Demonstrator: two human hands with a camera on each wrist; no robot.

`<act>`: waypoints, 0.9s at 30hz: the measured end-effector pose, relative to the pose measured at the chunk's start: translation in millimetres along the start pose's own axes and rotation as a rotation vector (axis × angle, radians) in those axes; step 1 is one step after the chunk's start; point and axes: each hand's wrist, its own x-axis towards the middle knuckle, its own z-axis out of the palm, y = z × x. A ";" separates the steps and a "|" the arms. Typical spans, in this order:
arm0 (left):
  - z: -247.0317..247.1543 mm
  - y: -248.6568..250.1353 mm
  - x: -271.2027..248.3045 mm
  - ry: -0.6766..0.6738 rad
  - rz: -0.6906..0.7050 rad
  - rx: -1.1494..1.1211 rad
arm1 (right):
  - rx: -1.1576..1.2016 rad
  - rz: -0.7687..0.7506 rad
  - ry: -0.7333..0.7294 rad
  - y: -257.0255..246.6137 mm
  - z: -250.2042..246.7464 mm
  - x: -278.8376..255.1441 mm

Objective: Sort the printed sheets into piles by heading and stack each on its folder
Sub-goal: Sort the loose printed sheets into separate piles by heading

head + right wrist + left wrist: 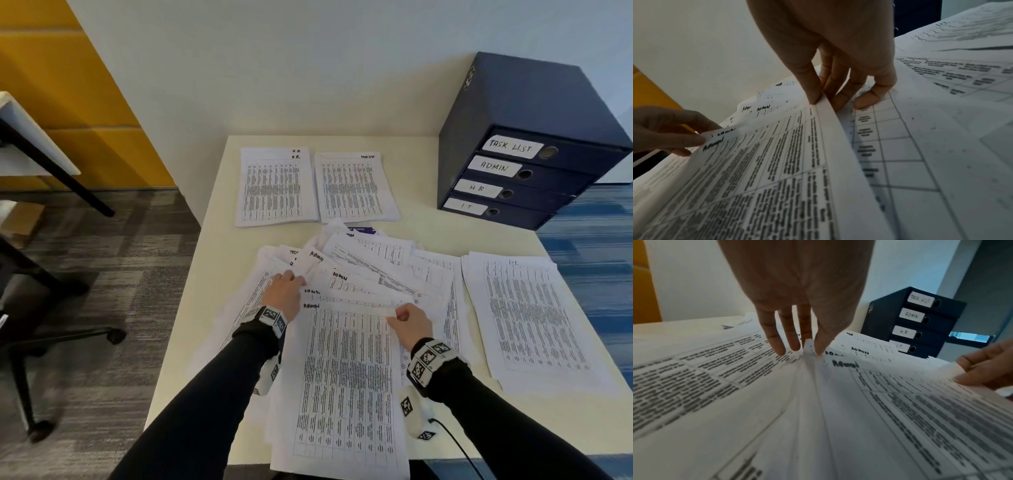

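Observation:
A fanned batch of ADMIN sheets [346,359] lies on top of a loose heap [394,263] in the middle of the table. My left hand [301,282] pinches their top left corners [809,347]. My right hand [394,317] pinches the top right corner of the front sheet [822,100] between thumb and fingers. Sorted piles lie around: HR [275,186] and TASK LIST [354,186] at the back, IT [534,315] on the right. The dark blue folders [520,171], labelled TASK LIST, ADMIN, HR and IT, are stacked at the back right.
The white table [219,240] ends just left of the heap. An office chair base [68,342] and another desk [34,147] stand on the left. A black cable [459,442] trails from my right wrist. Something purple [363,230] peeks from under the heap.

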 end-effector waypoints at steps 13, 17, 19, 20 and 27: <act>-8.7 -9.8 -2.4 0.042 0.051 -0.102 | 0.041 -0.002 -0.051 -3.1 -4.3 -3.0; -8.7 -8.5 -6.7 0.003 0.073 -0.331 | 0.115 0.018 -0.029 -5.0 -3.6 -4.0; -9.2 -4.5 -8.6 0.003 0.081 -0.429 | 0.159 0.028 -0.024 -5.5 -3.4 -4.0; -9.8 -1.3 -9.4 -0.002 0.086 -0.454 | 0.176 0.038 -0.025 -5.4 -3.2 -3.7; -9.7 18.6 9.4 0.025 0.035 -0.429 | 0.255 0.093 0.045 -1.6 -11.7 -7.5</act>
